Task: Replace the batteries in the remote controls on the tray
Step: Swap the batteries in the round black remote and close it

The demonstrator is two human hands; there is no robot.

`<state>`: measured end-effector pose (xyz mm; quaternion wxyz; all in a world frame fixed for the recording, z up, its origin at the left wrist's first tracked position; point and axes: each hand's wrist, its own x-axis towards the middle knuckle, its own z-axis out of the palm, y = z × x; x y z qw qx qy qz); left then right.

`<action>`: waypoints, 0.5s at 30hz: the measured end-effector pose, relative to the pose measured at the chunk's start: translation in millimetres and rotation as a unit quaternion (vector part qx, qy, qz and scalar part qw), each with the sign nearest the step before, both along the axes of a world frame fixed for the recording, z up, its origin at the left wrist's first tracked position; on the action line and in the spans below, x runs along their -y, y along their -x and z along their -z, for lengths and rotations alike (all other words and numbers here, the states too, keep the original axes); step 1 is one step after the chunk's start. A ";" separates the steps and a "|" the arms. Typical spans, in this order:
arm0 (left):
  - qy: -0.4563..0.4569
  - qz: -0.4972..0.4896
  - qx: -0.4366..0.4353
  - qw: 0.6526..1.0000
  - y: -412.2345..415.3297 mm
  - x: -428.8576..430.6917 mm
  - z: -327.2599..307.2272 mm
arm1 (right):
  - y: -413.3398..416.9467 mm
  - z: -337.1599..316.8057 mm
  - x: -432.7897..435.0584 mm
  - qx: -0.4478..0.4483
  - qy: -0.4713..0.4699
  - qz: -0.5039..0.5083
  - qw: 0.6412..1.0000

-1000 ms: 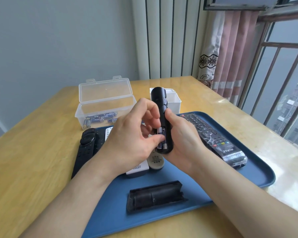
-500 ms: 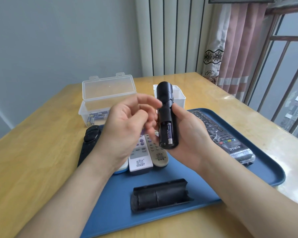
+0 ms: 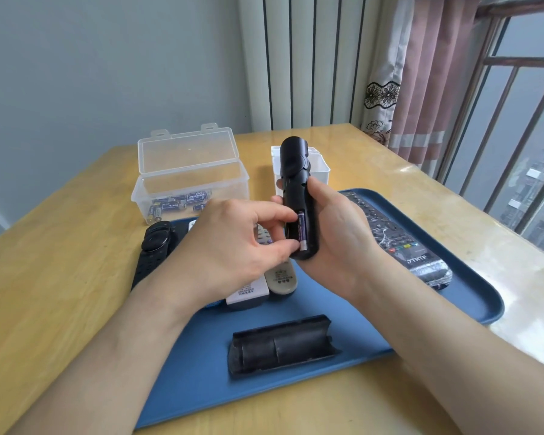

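My right hand [image 3: 339, 233] grips a black remote [image 3: 294, 171] upright above the blue tray [image 3: 453, 309], its open battery bay facing me. One purple battery [image 3: 302, 229] sits in the bay. My left hand [image 3: 233, 246] pinches that battery, index fingertip at its top end and thumb at its bottom end. The remote's black battery cover [image 3: 283, 345] lies inside-up on the tray near me. Whether my left palm hides another battery I cannot tell.
On the tray lie a long plastic-wrapped black remote [image 3: 399, 243], a white remote [image 3: 248, 293], a beige remote [image 3: 281, 277] and a black remote [image 3: 154, 246] at the left. Behind the tray stand an open clear box of batteries [image 3: 189, 183] and a white box [image 3: 319, 166].
A second earlier two batteries showed in the bay; now only one. My left hand pulled away from the remote, then came back and pinched the battery left in it.
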<state>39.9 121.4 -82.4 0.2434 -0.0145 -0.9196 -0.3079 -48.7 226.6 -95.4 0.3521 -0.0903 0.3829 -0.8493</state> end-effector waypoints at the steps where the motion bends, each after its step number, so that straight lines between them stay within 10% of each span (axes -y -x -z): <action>1: -0.011 0.003 0.007 1.000 -0.3 0.4 -1.2 | -0.2 -0.5 -0.2 -0.003 0.003 -0.002 1.000; 15: 0.086 0.014 0.060 0.994 3.2 7.6 -7.5 | -8.3 5.7 3.6 -0.083 -0.063 -0.007 0.995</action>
